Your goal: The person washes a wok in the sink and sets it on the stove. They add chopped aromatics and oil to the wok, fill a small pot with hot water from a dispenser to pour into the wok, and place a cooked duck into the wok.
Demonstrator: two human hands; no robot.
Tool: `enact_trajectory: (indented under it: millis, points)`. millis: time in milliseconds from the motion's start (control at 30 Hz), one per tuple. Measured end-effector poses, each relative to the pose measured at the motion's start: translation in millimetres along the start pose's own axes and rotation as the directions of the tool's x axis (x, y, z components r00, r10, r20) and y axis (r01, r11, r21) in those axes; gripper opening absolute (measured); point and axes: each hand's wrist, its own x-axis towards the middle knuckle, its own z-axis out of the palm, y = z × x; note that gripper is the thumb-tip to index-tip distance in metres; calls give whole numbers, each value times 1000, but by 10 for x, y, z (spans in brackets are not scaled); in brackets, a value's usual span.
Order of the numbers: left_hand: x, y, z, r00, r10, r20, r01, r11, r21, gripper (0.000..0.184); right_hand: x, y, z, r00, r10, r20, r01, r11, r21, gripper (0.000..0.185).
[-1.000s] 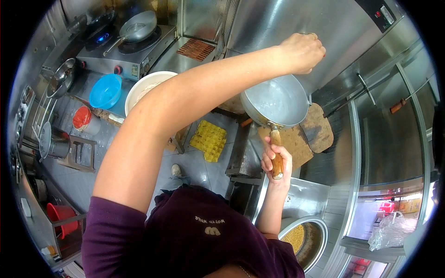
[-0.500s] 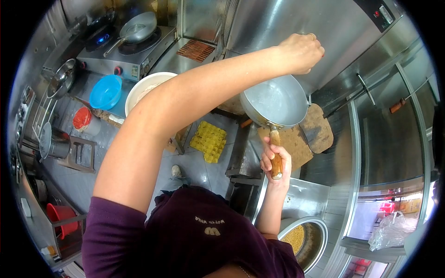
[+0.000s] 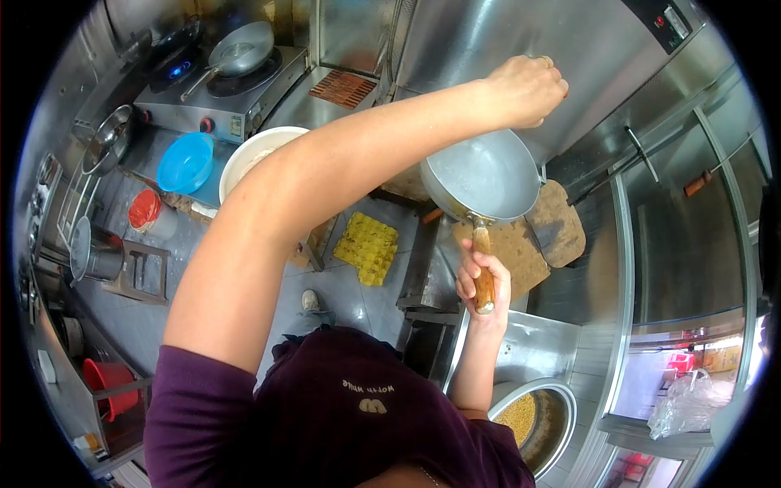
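My right hand is wrapped round the wooden handle of a deep metal pan. The pan is held out in front of me, its bowl facing up, with a pale grey inside; I cannot tell whether liquid is in it. Stretched across from the left, my left arm passes over the pan's far left side. At its end my left hand is closed in a fist just beyond the pan's far rim. Whatever its fingers hold, if anything, is hidden. Beneath the pan lie worn brown boards.
A gas stove with a lidded-looking pan stands at far left, one burner lit. Nearby are a blue basin and a white bowl. Yellow egg trays lie on the floor. A metal pot holds yellow grains at lower right.
Hardly anything differs. My left fist has shifted very slightly up and left, and the pan's handle has moved a touch upward in my right hand's unchanged grip.
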Motion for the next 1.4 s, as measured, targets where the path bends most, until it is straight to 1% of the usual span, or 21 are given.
enact_trajectory:
  millis: [333, 433, 533, 633, 733, 933, 1067, 1167, 1267, 1367, 1400]
  points:
    - [6, -8, 24, 1000, 14, -18, -14, 1000, 15, 29, -4, 4, 16, 1000, -5, 5, 5, 999, -31, 26]
    - [4, -9, 15, 1000, 14, -2, -14, 1000, 22, 29, -12, 15, 126, 990, -16, -143, 13, 1000, -24, 24]
    - [12, -11, 21, 1000, 18, -5, -18, 1000, 19, 30, -1, -1, 138, 993, 16, -120, -13, 1000, 23, 21]
    - [19, 3, 4, 1000, 18, 7, -18, 1000, 13, 30, 19, 8, 138, 998, 61, -14, -58, 983, 173, 14]
    - [23, -12, -25, 999, 37, 32, -38, 999, 29, 30, 4, 19, 132, 1000, 6, -18, -6, 999, 43, 21]
    - [50, -84, 0, 995, 97, 9, -97, 994, 44, 30, 13, 7, 86, 1000, 1, -27, -2, 1000, -29, 22]
    - [51, -127, 14, 992, 125, -25, -125, 992, 30, 22, 14, 0, 58, 997, 22, -77, -27, 997, -69, 15]
    - [47, -157, 29, 990, 132, -48, -131, 991, 22, 28, 18, -22, 83, 997, 56, -62, -60, 996, -72, 10]
    - [66, -179, 22, 984, 164, -70, -163, 986, 23, 28, 24, -25, 91, 996, 61, -65, -68, 991, -117, 17]
    - [110, -235, 71, 981, 190, -39, -188, 981, 44, 28, 48, -17, 72, 996, 72, -50, -78, 989, -128, 24]
    - [124, -198, 7, 987, 160, 0, -160, 987, 14, 28, 55, -23, 76, 997, 70, -44, -76, 988, -132, 24]
